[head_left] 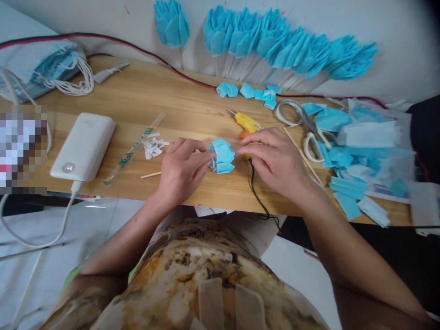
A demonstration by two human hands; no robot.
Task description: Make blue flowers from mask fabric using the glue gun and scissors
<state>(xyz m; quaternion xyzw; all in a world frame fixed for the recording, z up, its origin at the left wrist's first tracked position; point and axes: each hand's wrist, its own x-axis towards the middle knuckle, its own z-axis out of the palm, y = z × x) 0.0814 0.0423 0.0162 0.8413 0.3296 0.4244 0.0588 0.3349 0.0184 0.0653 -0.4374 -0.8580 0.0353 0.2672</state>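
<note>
A small, partly layered blue flower (pixel 223 156) is held sideways in my left hand (pixel 182 167), its fingers and thumb closed round the base. A thin wooden stick (pixel 150 175) shows on the other side of that hand, and my palm hides whether it joins the flower. My right hand (pixel 275 158) is just right of the petals, fingertips and thumb drawn together in a pinch. Anything between them is too small to make out. Behind that hand lies a yellow glue gun (pixel 247 123), nozzle pointing away and partly covered by my fingers.
Finished blue flowers (pixel 245 34) on sticks lean on the wall. Folded blue pieces (pixel 248 90) lie below. Tape (pixel 288 113), scissors (pixel 313 147) and fabric scraps (pixel 349 158) sit right. Paper bits (pixel 155 146), a clear wrapper (pixel 132 153) and a white power bank (pixel 84 146) are left.
</note>
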